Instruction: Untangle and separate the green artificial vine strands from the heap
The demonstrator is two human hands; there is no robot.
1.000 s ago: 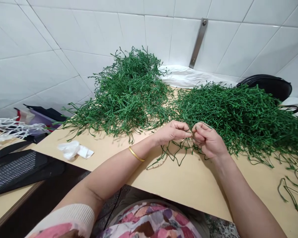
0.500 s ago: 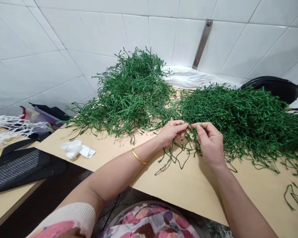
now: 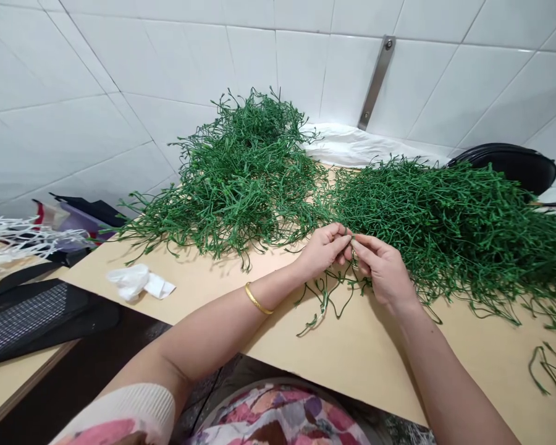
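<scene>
My left hand [image 3: 323,251], with a gold bangle at its wrist, pinches a thin green knotted cord [image 3: 323,304] between thumb and forefinger. Meeting it fingertip to fingertip, my right hand [image 3: 383,269] is closed in a pinch on the same cord. The exact spot between the fingertips is small and partly covered. Loose ends dangle below the hands onto the tan tabletop [image 3: 278,337]. Behind the left hand rises a tall heap of green cords [image 3: 245,176]; a wider heap of green cords [image 3: 445,216] lies behind and right of the right hand.
A crumpled white tissue [image 3: 139,281] lies left of my forearm. White cords [image 3: 23,238] and a black mesh piece [image 3: 32,318] occupy a surface at far left. Along the tiled wall are white cloth [image 3: 352,145] and a black bag [image 3: 507,164]. Stray green strands [image 3: 549,371] lie at right.
My right fingers have moved left, closing the small gap to my left fingertips. The cord hanging under the hands has shifted and hangs differently.
</scene>
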